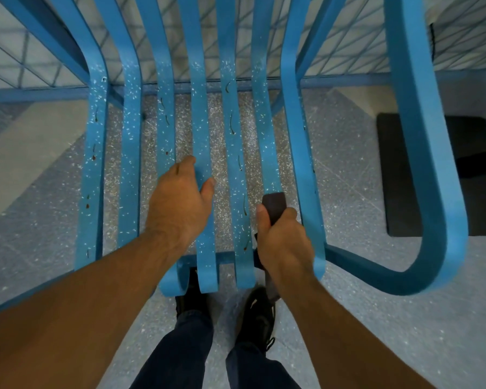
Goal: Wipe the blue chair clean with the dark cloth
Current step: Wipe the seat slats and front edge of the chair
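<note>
The blue chair stands right in front of the person, its slatted seat reaching away from both hands. The right hand is closed tight around the dark cloth, which is wrapped over a slat near the seat's front edge; a bit of the cloth pokes out past the thumb. The left hand lies loosely curled over a middle slat, two slats to the left of the right hand, holding nothing. White flecks and small dark streaks cover the slats beyond both hands. Below the wrists, two black shoes stand on the speckled floor.
</note>
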{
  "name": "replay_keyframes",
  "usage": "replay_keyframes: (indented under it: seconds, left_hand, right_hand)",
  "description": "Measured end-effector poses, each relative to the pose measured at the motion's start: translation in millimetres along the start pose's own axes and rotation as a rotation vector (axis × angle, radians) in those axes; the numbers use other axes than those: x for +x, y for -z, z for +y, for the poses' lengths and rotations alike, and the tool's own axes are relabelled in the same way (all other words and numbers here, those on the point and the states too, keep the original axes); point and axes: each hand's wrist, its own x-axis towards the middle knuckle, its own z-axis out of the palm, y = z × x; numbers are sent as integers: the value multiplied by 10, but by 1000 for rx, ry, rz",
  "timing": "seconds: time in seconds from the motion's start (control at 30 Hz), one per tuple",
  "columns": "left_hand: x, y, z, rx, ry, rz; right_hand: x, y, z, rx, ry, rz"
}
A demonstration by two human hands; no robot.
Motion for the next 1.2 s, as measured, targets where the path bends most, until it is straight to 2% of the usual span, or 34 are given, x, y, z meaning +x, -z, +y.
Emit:
replay_keyframes:
  seconds: [0.1,0.23,0.33,0.5,0.6,0.8,0.93,1.03,1.2]
  left_hand:
    - [40,9,59,-25,65,-56]
    - [122,65,134,-82,140,-99]
    - [262,110,198,-86,253,-182]
    - [433,19,193,58,245,-266]
    - [474,-31,187,126,237,-283]
    - [522,-39,233,182,223,-338]
    - [519,-29,236,151,230,-341]
    - [508,-8,244,123,233,-339]
    - [528,-6,223,82,258,-352]
  right_hand:
    - [105,34,-114,14,19,15]
    - [-37,-38,-28,7,138,86]
    - [-237,-136,138,37,205,61]
    - [-107,-84,53,-18,104,60]
    - [180,29,-182,40,50,-5]
    - [543,81,-451,66,80,52]
    - [362,-11,-313,-101,242,123]
    - [121,-51,-134,-270,330,92]
    - [489,77,-463,17,148,63]
